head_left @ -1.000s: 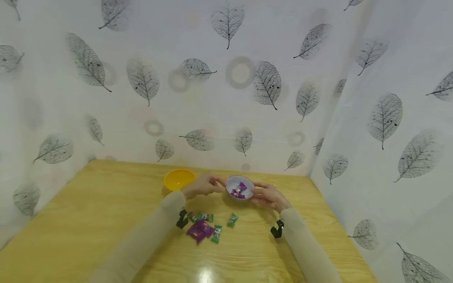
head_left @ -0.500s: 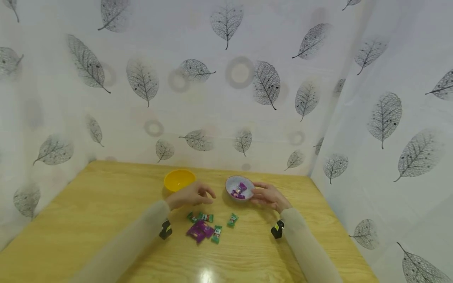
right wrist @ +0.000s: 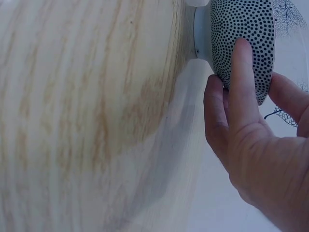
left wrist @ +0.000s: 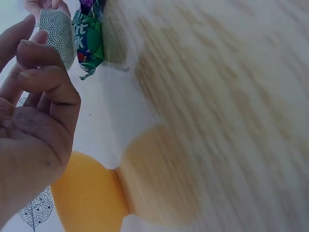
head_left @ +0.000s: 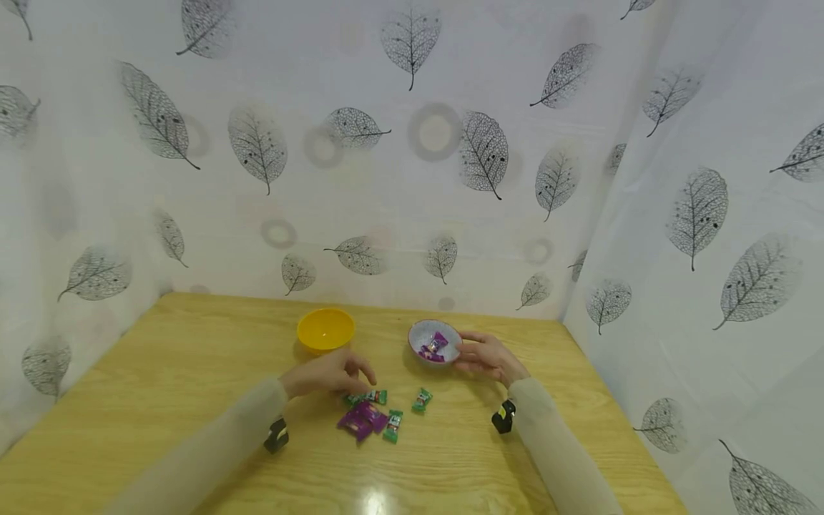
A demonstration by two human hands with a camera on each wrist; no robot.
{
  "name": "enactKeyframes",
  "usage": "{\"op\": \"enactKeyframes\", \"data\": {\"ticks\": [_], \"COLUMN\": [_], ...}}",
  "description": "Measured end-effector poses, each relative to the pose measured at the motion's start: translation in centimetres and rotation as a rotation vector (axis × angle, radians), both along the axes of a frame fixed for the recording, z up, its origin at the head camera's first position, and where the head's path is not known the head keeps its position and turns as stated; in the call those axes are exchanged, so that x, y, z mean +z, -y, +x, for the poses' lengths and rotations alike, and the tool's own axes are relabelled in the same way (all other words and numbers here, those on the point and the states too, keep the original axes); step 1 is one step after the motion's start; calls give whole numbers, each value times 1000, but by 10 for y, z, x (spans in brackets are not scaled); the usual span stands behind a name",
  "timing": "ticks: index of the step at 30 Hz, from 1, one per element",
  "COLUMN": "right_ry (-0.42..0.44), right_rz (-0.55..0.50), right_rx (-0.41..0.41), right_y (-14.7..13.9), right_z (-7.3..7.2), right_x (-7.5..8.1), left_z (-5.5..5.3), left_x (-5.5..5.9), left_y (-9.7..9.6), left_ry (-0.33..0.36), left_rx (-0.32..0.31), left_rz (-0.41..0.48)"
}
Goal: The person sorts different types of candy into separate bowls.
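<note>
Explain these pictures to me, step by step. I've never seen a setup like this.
There is no machine here: a person works with two bare hands. The wide picture comes from a camera worn on the head, looking forward and down. The other two come from a camera on each wrist, so they look tilted.

On the wooden table stand a yellow bowl and a spotted bowl with purple-wrapped sweets inside. Nearer the person lie green-wrapped sweets and a purple pile.

The right hand holds the spotted bowl by its side. The left hand is at the green-wrapped sweets, fingers loosely bent; nothing shows in its grip.
</note>
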State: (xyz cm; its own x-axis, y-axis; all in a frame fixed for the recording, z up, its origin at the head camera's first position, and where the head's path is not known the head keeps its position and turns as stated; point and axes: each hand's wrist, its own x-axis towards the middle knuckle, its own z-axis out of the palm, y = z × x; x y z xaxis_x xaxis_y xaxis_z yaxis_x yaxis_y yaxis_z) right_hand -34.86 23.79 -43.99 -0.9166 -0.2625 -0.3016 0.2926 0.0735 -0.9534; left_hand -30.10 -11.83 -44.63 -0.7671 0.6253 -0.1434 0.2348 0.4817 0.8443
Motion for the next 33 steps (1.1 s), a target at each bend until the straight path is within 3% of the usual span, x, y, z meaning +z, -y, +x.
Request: {"op": "enactKeyframes", "data": {"ticks": [12,19,27,33], "right_ry": [-4,-14,-15,-25], "right_rz": [16,20,24,31], "right_rx": [-6,-2,15,22], "right_y": [1,0,0,-1], "right_z": [1,1,0,-2], "right_x": [-1,0,-1,0], "left_z": [11,11,10,10], "left_x": [-10,-9,-13,-9], "left_y": [9,9,11,8], "left_ry": [53,78,56,43], "left_rx": [-209,-213,-204,-196], "left_rz": [-7,-26,-96,-116]}}
